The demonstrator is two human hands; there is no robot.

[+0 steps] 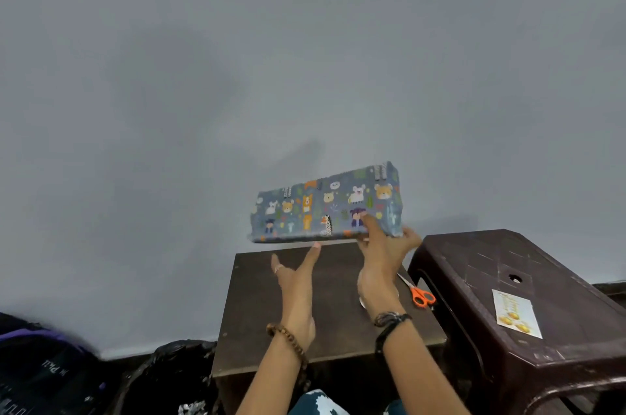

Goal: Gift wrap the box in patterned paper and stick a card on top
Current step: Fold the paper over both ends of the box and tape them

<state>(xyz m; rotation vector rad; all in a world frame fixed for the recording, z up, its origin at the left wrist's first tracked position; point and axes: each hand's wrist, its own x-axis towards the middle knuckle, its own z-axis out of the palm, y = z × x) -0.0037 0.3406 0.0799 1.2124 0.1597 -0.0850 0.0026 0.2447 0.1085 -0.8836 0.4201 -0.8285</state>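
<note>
The wrapped box point(327, 204) is up in the air over the counter point(257, 319), long side running left to right. The right hand point(379, 245) grips its right end. The left hand point(296, 282), fingers straight, holds nothing under its middle. The card point(516, 313) lies far right on the stool point(474, 265).

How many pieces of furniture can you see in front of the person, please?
2. A flat brown table stands under the hands against the wall, and a dark plastic stool stands just right of it, carrying the card. Others may lie outside the frame.
</note>
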